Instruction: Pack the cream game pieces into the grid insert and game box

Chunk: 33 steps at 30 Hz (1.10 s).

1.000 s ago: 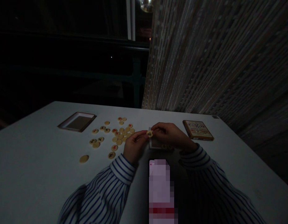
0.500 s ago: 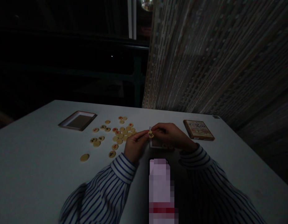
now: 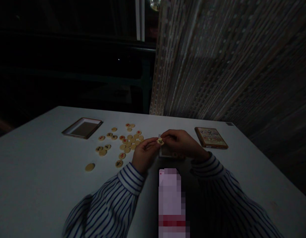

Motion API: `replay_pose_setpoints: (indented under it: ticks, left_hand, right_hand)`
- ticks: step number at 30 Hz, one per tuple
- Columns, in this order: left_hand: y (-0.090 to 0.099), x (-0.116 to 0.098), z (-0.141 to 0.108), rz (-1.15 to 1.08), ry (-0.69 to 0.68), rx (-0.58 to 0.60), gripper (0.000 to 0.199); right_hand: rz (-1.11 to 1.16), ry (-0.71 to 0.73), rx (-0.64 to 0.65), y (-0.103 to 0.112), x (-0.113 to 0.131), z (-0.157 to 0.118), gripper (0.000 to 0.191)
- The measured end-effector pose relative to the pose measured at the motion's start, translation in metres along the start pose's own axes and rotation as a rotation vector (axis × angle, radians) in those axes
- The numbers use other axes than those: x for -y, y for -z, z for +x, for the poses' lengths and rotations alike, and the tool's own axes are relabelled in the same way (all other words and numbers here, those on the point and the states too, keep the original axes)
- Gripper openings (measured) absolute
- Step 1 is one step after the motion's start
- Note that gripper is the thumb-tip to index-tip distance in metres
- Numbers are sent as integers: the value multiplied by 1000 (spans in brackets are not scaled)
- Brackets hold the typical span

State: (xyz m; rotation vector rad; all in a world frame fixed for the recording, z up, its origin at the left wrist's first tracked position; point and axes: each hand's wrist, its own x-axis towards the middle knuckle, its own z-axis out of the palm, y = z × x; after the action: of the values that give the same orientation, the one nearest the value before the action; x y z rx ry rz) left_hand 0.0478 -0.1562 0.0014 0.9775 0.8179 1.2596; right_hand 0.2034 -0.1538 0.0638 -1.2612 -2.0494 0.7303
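A round Chinese chess piece (image 3: 160,141) with a dark character is pinched between my two hands, face toward me. My left hand (image 3: 144,154) grips it from the left with the fingertips, and my right hand (image 3: 183,141) holds it from the right. Beneath them lies a shallow see-through tray (image 3: 165,152), partly covered by my right hand, with a few dim pieces at its near right. Left of my left hand, many loose pieces (image 3: 128,144) are spread on the table, some face down, others showing red or dark characters.
An open shallow box (image 3: 81,128) rests at the left back of the white table (image 3: 56,185). A printed box lid (image 3: 211,137) lies to the right. A lit phone (image 3: 169,195), its screen blurred out, is in front of me. A string curtain (image 3: 204,59) hangs behind.
The piece between my fingers has turned and shifted slightly, and its face shows a little more. Both hands stay in nearly the same place.
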Motion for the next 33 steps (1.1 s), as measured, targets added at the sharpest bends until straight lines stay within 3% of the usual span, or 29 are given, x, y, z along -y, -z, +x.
replay_pose_setpoints:
  ticks: [33]
  left_hand:
    - [6, 2, 1, 152, -97, -40, 30]
  right_hand:
    - [63, -47, 34, 0, -1, -2, 17]
